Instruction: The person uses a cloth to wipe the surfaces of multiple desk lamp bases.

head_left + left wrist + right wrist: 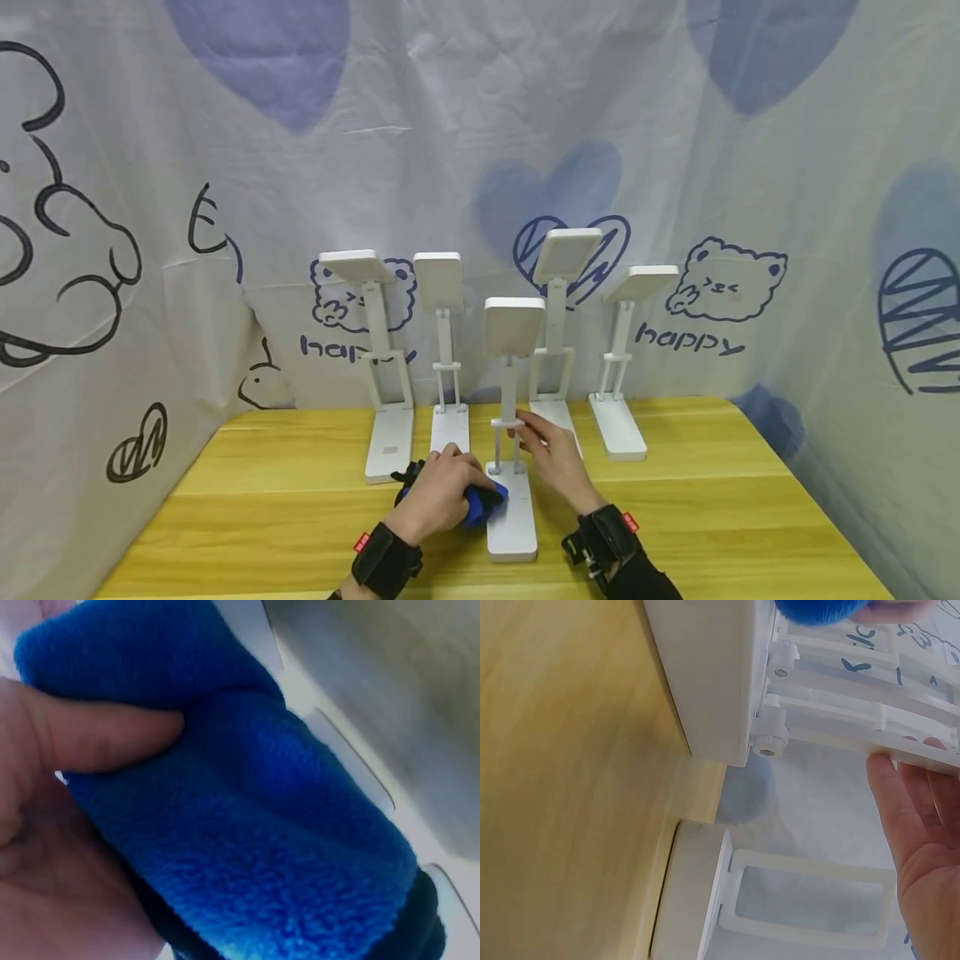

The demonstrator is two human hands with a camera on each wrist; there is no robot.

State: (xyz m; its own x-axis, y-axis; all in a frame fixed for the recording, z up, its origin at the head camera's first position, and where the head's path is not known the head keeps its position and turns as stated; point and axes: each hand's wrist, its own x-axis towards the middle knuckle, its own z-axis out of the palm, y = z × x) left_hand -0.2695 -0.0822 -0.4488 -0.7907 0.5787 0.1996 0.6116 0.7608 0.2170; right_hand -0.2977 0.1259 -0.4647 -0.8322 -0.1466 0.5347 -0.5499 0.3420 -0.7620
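Observation:
A white folding phone stand [513, 529] stands upright at the front of the group, with a flat base, a two-bar lower arm and a tilted rectangular head. My left hand [442, 492] grips a fuzzy blue cloth [262, 825] with a dark underside and holds it against the left side of that base. In the left wrist view the thumb presses into the cloth's fold. My right hand [555, 458] holds the stand's lower arm near the crossbar. Fingertips [934, 742] show behind one bar in the right wrist view.
Several more white phone stands stand in a row behind: one at far left [390, 442], one beside it [450, 425], one right of centre [555, 412], one at far right [618, 429]. A printed curtain [450, 108] hangs behind the yellow wooden table [247, 508].

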